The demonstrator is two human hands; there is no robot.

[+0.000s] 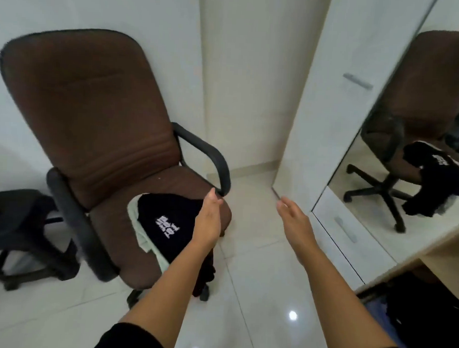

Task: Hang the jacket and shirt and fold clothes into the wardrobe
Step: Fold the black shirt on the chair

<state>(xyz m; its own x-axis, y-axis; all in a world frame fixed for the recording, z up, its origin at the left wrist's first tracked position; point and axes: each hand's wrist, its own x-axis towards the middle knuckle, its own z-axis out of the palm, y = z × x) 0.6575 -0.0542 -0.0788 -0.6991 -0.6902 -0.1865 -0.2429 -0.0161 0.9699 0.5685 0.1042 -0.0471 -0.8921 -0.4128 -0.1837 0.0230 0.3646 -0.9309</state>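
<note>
Both hands open, empty: left hand (208, 220) over black shirt (165, 223) on chair (94, 110). Risk: one-hand grab drags pale cloth (141, 235) underneath w/ it

The only lettering sits on the black garment (165, 223) lying on the seat of the brown office chair (94, 110), at about seven o'clock from the picture's centre. It is a small block of white print in several short lines, seen upside down and too blurred to read; no word or number can be made out. The same print shows again, small and just as unreadable, on the garment's reflection in the wardrobe mirror (423, 116) at about three o'clock. Nothing else in view carries any text, label or brand.
</note>
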